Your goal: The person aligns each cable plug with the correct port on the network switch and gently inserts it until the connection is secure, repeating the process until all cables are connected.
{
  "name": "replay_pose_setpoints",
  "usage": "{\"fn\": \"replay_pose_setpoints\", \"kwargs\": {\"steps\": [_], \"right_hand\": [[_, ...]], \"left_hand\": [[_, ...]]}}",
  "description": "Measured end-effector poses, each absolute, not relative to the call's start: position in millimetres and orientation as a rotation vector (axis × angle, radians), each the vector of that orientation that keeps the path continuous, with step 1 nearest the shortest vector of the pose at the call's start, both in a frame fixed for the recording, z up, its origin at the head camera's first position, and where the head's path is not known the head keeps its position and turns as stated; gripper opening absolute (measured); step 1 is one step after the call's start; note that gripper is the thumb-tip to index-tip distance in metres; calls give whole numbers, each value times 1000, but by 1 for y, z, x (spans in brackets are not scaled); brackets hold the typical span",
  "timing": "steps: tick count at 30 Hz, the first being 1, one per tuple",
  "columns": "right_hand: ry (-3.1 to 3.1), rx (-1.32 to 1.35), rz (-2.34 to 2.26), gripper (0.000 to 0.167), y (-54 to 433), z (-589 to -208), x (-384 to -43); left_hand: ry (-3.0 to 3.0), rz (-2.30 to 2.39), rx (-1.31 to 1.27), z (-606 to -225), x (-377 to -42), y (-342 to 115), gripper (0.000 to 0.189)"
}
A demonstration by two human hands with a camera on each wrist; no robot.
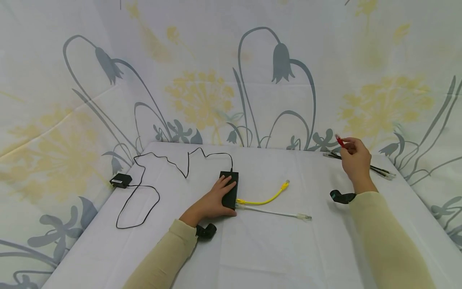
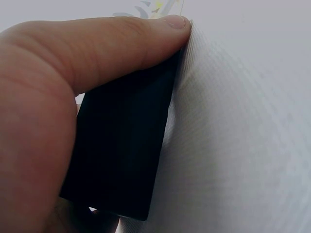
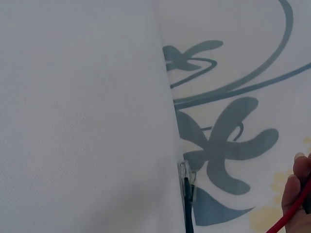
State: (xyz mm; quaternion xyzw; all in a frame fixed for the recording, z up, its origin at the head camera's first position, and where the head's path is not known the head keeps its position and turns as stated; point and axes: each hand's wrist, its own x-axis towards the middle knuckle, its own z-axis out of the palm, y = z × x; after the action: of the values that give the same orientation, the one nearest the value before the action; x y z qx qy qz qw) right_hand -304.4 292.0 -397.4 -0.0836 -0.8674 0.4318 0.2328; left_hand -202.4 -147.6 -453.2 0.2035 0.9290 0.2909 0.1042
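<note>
In the head view my left hand [image 1: 214,196] holds a black network switch [image 1: 229,196] on the table, fingers spread over its top and thumb along its near end. The left wrist view shows that thumb [image 2: 131,46] across the dark casing [image 2: 121,141]. A yellow Ethernet cable [image 1: 265,202] and a white Ethernet cable [image 1: 270,211] run from the switch's right side, their other plugs lying loose. My right hand [image 1: 355,156], raised at the back right, pinches a red Ethernet cable [image 1: 340,141] near its clear plug. Part of the red cable [image 3: 287,217] crosses that hand's fingers in the right wrist view.
Several black cables [image 1: 382,171] with clear plugs lie below the right hand at the table's back edge. At the left edge sits a black power adapter [image 1: 121,180], its thin cord [image 1: 159,199] looping to the switch. A flowered curtain [image 1: 216,60] hangs behind the table.
</note>
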Motion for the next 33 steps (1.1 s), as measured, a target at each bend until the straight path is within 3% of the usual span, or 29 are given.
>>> {"fn": "replay_pose_setpoints", "kwargs": {"steps": [5, 12, 33], "right_hand": [[-2442, -176, 1282, 35, 288, -400, -302], [-2508, -119, 1251, 45, 280, -406, -302], [-2548, 26, 1187, 39, 238, -415, -305]], "left_hand": [[2740, 864, 608, -453, -202, -147, 98], [2741, 858, 615, -454, -202, -147, 98], [2742, 863, 619, -456, -204, -148, 98]]}}
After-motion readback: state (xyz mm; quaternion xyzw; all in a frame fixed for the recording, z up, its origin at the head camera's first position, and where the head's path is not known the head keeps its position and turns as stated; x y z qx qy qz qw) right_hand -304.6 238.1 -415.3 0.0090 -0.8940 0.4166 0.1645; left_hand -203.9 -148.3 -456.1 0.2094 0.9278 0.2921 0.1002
